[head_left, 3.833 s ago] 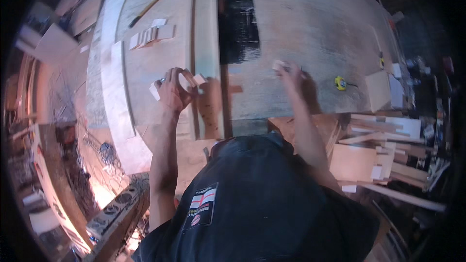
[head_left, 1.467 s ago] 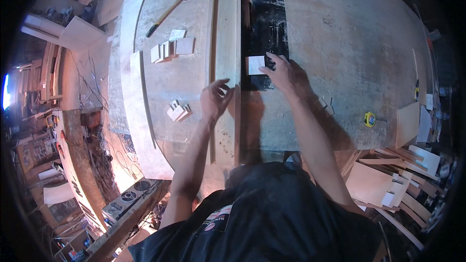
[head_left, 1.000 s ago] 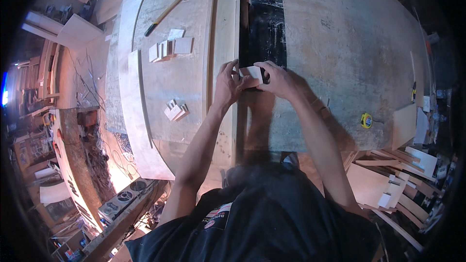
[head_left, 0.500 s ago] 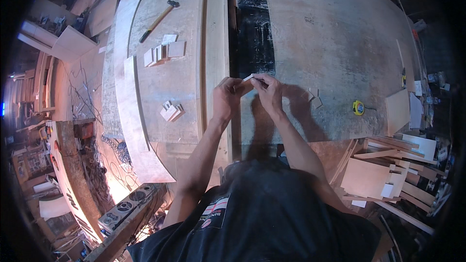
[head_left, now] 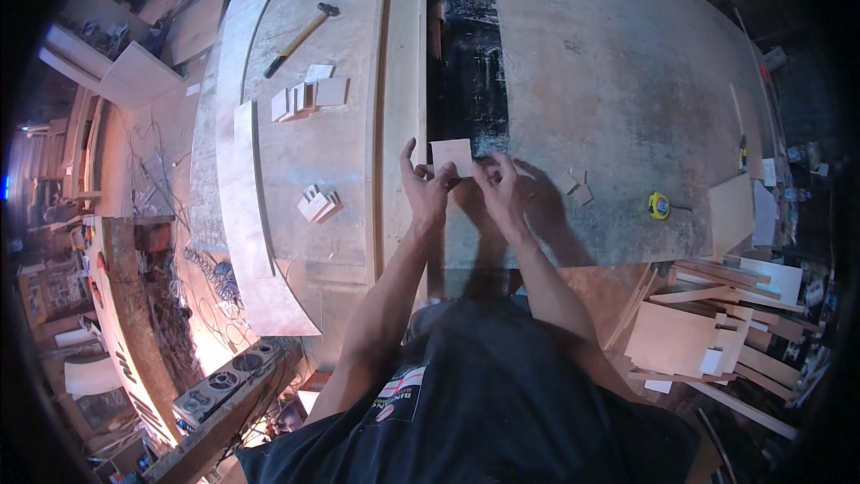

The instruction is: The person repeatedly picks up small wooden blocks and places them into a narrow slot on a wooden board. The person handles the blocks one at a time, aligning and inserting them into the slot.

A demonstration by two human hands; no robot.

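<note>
A small square of thin pale wood (head_left: 451,152) is held up over the black strip (head_left: 472,81) on the worktable. My left hand (head_left: 425,194) grips its lower left part, thumb on the near face and index finger raised off it. At the lower right corner my right hand (head_left: 502,190) pinches the edge between thumb and fingers; the exact contact there is partly hidden. Left of a long wooden rail (head_left: 400,81) lie two small groups of similar wood pieces, the farther group (head_left: 305,97) and the nearer group (head_left: 320,204). A few small pieces (head_left: 580,188) rest right of my hands.
A hammer (head_left: 302,39) lies far left near a long curved pale board (head_left: 257,170). A yellow tape measure (head_left: 659,206) sits at the right, with a cutter knife (head_left: 743,158) beyond. Stacked offcuts (head_left: 672,341) fill the lower right; cables (head_left: 215,278) hang at the left.
The wood square has turned from nearly edge-on to showing its flat face. My hands have come slightly nearer, and my left index finger has lifted away.
</note>
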